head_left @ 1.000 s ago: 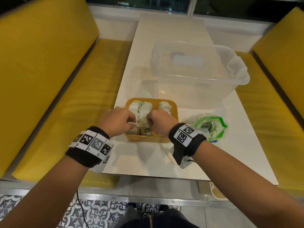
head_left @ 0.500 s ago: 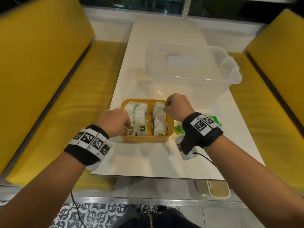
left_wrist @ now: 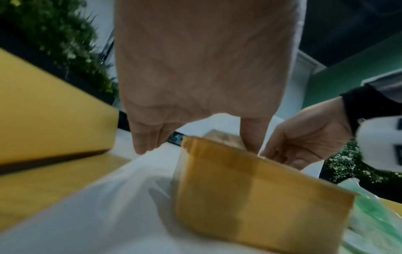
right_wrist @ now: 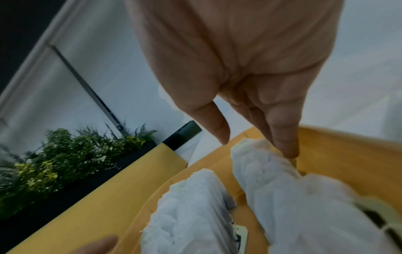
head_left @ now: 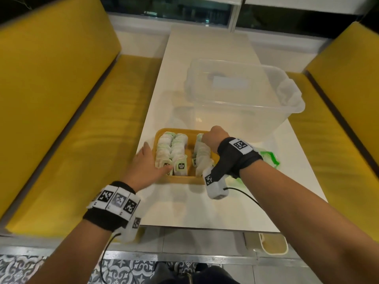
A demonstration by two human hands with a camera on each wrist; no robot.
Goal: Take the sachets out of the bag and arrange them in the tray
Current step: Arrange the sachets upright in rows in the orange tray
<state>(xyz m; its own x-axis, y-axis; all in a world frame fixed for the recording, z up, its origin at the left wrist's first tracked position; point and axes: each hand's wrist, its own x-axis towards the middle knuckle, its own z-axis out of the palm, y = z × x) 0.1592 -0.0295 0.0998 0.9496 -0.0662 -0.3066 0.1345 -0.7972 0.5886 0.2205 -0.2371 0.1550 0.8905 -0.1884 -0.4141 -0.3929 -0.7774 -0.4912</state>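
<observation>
A yellow tray (head_left: 180,179) stands on the white table, with white sachets (head_left: 179,149) stacked in three rows. My left hand (head_left: 146,160) lies at the tray's front left corner, its fingers (left_wrist: 141,142) straight down outside the left wall and the thumb at the front rim (left_wrist: 217,146). My right hand (head_left: 213,136) hovers over the far end of the right row (right_wrist: 261,163), fingertips (right_wrist: 284,147) pointing down and touching a sachet, thumb apart. The clear bag with green edging (head_left: 268,158) lies right of the tray, mostly hidden behind my right wrist.
A large clear plastic bin (head_left: 242,103) stands just behind the tray. Yellow benches (head_left: 71,140) flank the table on both sides. The table's near edge (head_left: 205,227) lies close below my wrists.
My right hand moved from the tray's near end to the far end of the right row. My left hand let go of a sachet tag, opened and slid to the tray's left front corner.
</observation>
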